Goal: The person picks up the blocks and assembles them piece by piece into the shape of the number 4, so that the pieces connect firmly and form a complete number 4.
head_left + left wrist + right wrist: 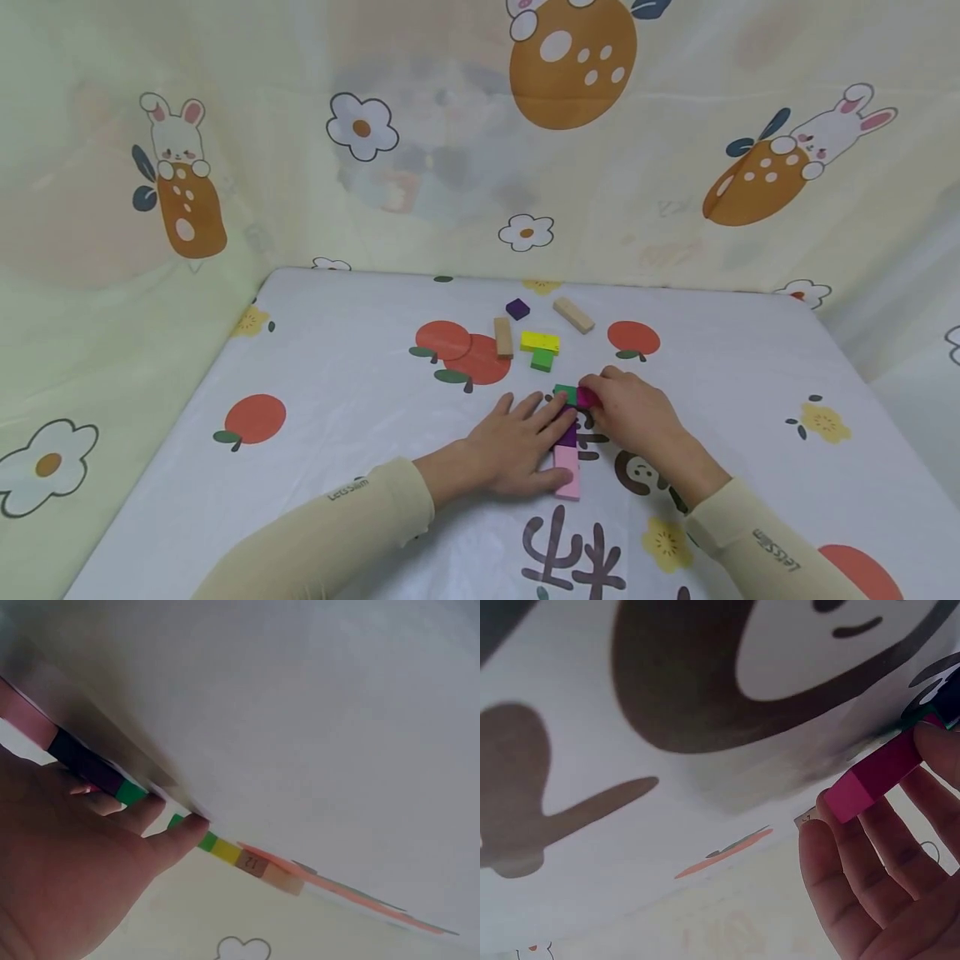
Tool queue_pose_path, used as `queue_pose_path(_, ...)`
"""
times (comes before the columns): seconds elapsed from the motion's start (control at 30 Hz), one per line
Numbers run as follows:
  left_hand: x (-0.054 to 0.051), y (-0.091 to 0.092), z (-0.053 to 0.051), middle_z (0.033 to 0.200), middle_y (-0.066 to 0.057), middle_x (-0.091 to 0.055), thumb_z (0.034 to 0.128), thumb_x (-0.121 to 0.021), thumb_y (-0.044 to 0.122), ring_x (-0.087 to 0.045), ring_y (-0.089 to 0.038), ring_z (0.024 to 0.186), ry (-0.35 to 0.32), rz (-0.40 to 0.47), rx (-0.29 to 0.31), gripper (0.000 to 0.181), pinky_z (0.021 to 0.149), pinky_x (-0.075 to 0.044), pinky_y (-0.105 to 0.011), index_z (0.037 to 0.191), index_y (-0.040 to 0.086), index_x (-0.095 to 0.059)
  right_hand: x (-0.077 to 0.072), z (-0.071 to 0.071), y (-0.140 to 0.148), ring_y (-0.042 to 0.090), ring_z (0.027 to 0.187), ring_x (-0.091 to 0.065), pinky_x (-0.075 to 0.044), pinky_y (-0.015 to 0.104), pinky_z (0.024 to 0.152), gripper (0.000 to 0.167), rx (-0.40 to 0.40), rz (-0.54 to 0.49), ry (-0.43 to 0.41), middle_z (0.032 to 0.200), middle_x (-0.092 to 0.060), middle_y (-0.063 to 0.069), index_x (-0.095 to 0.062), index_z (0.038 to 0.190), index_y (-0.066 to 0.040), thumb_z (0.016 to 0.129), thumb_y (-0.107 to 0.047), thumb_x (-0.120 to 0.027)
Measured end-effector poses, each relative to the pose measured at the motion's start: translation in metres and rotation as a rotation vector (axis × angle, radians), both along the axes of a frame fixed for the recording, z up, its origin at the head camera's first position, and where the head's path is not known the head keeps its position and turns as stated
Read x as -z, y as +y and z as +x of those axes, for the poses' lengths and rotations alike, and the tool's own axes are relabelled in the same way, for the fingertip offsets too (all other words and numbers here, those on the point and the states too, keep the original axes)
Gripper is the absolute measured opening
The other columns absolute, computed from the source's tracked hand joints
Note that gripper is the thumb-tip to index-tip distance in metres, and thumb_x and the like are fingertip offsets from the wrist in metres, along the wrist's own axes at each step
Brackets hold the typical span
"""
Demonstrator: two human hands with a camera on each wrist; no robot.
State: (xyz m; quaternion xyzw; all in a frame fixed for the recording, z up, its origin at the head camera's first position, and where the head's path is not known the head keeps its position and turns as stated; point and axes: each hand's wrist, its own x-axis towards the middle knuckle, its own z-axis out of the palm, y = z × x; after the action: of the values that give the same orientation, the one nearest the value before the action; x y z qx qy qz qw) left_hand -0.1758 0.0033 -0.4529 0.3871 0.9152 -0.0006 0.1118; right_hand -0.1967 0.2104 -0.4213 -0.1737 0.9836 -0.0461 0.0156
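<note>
A row of toy blocks runs up the tablecloth in the head view: a pink block nearest, a purple block beyond it, and a green block at the far end. My left hand lies over the row's left side, fingers spread, with fingertips touching the green and purple blocks and the thumb at the pink one. With thumb and fingers, my right hand pinches a magenta block against the green block's right side. Part of the purple block is hidden under the left fingers.
Beyond the row lie a yellow block, another green block touching it, a dark purple block and two plain wooden blocks, one upright in view and one slanted. A printed curtain hangs behind the table.
</note>
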Motion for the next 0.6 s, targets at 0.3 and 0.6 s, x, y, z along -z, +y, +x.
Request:
queue_pose_path(0.3,-0.0022,0.0012,0.0001,0.176,0.004,-0.006,0.1001,-0.03,0.073,-0.016,-0.027,0.161,-0.009,-0.003,-0.002,0.082,0.127,-0.02,-0.057,0.168,0.029,-0.012,0.0042,-0.0014,0.0022,0.02,0.079,-0.057,-0.058,0.037,0.068,0.037,0.008,-0.01,-0.017,0.1,-0.065,0.011,-0.071,0.125,-0.005,0.089,-0.011,-0.077)
queue_pose_path(0.6,-0.0044,0.001,-0.0012,0.176,0.005,-0.005,0.0999,-0.032,0.073,-0.015,-0.027,0.162,-0.024,-0.015,0.001,0.083,0.127,-0.02,-0.057,0.168,0.029,-0.012,0.0049,-0.0009,0.0006,0.021,0.079,-0.057,-0.058,0.039,0.07,0.038,0.017,-0.002,-0.02,0.099,-0.065,0.01,-0.07,0.126,-0.006,0.089,-0.012,-0.077)
